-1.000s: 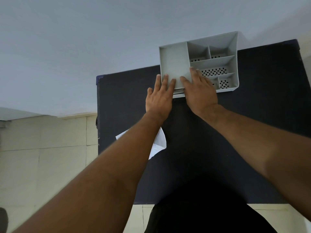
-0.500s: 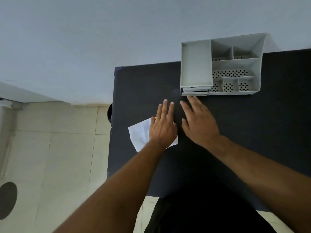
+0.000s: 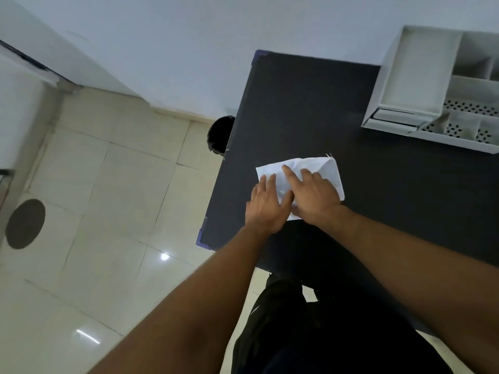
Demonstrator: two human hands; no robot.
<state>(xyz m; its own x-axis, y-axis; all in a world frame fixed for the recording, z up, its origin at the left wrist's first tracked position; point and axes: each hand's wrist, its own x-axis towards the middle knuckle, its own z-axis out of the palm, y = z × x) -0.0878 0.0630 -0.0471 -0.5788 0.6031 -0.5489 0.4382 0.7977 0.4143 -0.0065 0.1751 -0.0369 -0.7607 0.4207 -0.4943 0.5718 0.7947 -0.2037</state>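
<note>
A white folded cloth point(image 3: 330, 170) lies on the black table point(image 3: 297, 109) near its left edge. Both hands rest on it. My left hand point(image 3: 266, 207) lies flat on the cloth's near left part, fingers straight. My right hand point(image 3: 314, 197) lies beside it on the cloth's middle, index finger stretched forward, the other fingers slightly bent. The hands touch each other. Part of the cloth is hidden beneath them. A grey compartment organiser point(image 3: 415, 76) stands at the table's far right, away from both hands.
The organiser has a long open compartment and several smaller ones with perforated floors. The table's left edge drops to a pale tiled floor point(image 3: 108, 211). A dark round object point(image 3: 220, 134) sits below that edge. A round floor drain point(image 3: 25, 224) is at left.
Both hands drew back from the organiser toward me and now lie on the white cloth. The view has swung left, so the organiser sits at the frame's right edge.
</note>
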